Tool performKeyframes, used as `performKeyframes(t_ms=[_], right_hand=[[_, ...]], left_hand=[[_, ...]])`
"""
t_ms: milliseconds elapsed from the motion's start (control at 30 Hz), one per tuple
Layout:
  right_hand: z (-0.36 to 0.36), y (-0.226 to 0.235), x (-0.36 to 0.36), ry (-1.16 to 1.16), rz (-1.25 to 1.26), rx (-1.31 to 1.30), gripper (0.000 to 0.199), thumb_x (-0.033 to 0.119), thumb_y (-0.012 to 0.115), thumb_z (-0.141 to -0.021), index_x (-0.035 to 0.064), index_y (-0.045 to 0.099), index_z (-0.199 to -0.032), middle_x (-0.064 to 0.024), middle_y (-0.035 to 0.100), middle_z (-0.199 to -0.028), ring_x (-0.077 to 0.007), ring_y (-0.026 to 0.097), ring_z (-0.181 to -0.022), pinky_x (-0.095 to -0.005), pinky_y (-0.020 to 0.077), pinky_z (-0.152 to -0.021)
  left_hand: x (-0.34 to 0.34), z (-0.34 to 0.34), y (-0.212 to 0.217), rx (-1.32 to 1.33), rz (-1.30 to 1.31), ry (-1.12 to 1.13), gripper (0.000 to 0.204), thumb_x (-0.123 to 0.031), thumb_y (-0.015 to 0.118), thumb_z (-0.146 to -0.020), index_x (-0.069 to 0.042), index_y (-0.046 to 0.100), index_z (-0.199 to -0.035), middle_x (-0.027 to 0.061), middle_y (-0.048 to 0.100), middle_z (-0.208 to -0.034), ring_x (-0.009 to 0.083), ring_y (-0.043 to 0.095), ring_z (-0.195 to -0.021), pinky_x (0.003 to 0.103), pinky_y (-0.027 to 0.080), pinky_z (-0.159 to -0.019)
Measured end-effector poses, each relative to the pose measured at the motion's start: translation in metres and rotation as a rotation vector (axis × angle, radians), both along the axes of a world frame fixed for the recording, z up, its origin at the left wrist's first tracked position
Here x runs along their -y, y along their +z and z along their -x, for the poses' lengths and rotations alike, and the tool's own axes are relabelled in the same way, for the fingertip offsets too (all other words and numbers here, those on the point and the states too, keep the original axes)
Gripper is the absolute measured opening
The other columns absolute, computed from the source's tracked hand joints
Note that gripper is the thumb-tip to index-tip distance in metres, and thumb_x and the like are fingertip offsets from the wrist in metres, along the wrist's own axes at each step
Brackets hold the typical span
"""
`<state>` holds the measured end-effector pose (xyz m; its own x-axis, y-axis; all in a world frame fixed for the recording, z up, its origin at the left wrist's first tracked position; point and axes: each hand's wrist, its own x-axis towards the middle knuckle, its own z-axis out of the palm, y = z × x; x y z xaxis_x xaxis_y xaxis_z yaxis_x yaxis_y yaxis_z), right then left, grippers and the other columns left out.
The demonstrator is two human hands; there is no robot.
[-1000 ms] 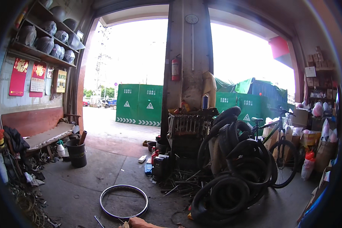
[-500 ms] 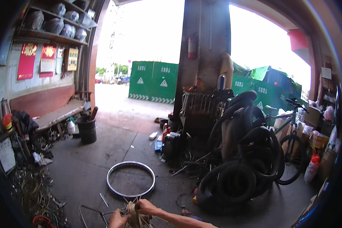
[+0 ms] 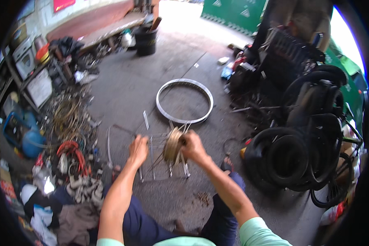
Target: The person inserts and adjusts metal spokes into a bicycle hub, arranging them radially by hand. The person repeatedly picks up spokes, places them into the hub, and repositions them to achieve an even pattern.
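Observation:
My right hand [image 3: 193, 146] is closed on one end of a tan, drum-shaped wheel hub [image 3: 173, 145]. Thin metal spokes stick out from the hub in several directions. To its left, a short distance away, my left hand [image 3: 138, 149] has its fingers curled together; whatever they may hold is too small to make out. Below the hands lies a low metal frame [image 3: 153, 158] of thin bars on the floor, partly covered by the hub. Just beyond the hub, a bare silver wheel rim [image 3: 163, 111] rests flat on the ground.
Black tyres and tubes [image 3: 285, 158] are heaped at the right. On the left lie coiled wires [image 3: 65, 117], a red coil [image 3: 72, 153], rags [image 3: 86, 190] and a blue container [image 3: 32, 141]. A loose metal strip [image 3: 146, 119] is near the rim. A black bucket [image 3: 145, 42] stands farther off.
The view has tipped downward, bringing my arms and legs into sight. My left hand has come away from the hub toward the left; my right hand still holds the hub.

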<state>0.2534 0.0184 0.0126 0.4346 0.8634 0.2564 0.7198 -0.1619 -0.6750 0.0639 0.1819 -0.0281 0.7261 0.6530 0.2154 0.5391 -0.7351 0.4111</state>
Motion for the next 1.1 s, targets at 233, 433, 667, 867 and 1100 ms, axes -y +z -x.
performKeyframes(t_ms=[233, 433, 667, 867, 1100], right_hand=[[0.006, 0.010, -0.003, -0.047, 0.085, -0.092, 0.018, 0.011, 0.070, -0.077, 0.0021, 0.073, -0.093, -0.0165, 0.063, -0.089, -0.0325, 0.063, -0.084, -0.0392, 0.0520, -0.076], [0.002, 0.012, -0.008, -0.034, 0.143, -0.025, 0.012, 0.008, 0.067, -0.074, -0.0009, 0.069, -0.082, -0.0179, 0.064, -0.080, -0.0342, 0.062, -0.087, -0.0425, 0.0507, -0.080], [-0.012, 0.017, -0.011, -0.015, 0.230, -0.206, 0.013, 0.011, 0.069, -0.079, -0.0001, 0.070, -0.087, -0.0131, 0.065, -0.080, -0.0282, 0.066, -0.079, -0.0366, 0.0518, -0.075], [-0.007, 0.014, -0.008, 0.014, 0.149, 0.165, 0.013, 0.013, 0.069, -0.080, 0.0010, 0.072, -0.086, -0.0134, 0.069, -0.077, -0.0218, 0.067, -0.073, -0.0332, 0.0526, -0.070], [-0.016, 0.013, -0.009, -0.053, 0.231, -0.299, 0.012, 0.007, 0.073, -0.077, 0.0026, 0.075, -0.088, -0.0100, 0.071, -0.073, -0.0148, 0.066, -0.066, -0.0312, 0.0534, -0.063]], left_hand=[[-0.012, 0.009, -0.007, 0.054, -0.016, -0.073, 0.012, -0.003, 0.062, -0.075, -0.001, 0.071, -0.083, 0.0188, 0.066, -0.088, 0.0384, 0.066, -0.084, 0.047, 0.052, -0.077], [-0.008, 0.008, -0.002, -0.001, -0.161, -0.142, 0.008, -0.003, 0.063, -0.076, -0.003, 0.068, -0.083, 0.0141, 0.065, -0.083, 0.0366, 0.066, -0.078, 0.045, 0.053, -0.069], [-0.003, 0.005, 0.007, -0.014, -0.147, -0.170, 0.009, -0.004, 0.064, -0.075, -0.005, 0.069, -0.082, 0.0102, 0.066, -0.083, 0.0340, 0.067, -0.077, 0.044, 0.053, -0.068], [-0.003, 0.005, 0.005, -0.014, -0.171, -0.139, 0.009, -0.005, 0.065, -0.074, -0.006, 0.070, -0.081, 0.0088, 0.066, -0.081, 0.0329, 0.067, -0.076, 0.043, 0.053, -0.068], [0.001, 0.003, 0.008, 0.027, -0.112, -0.086, 0.012, -0.006, 0.066, -0.075, -0.006, 0.072, -0.085, 0.0106, 0.066, -0.085, 0.0333, 0.067, -0.081, 0.043, 0.054, -0.071]])
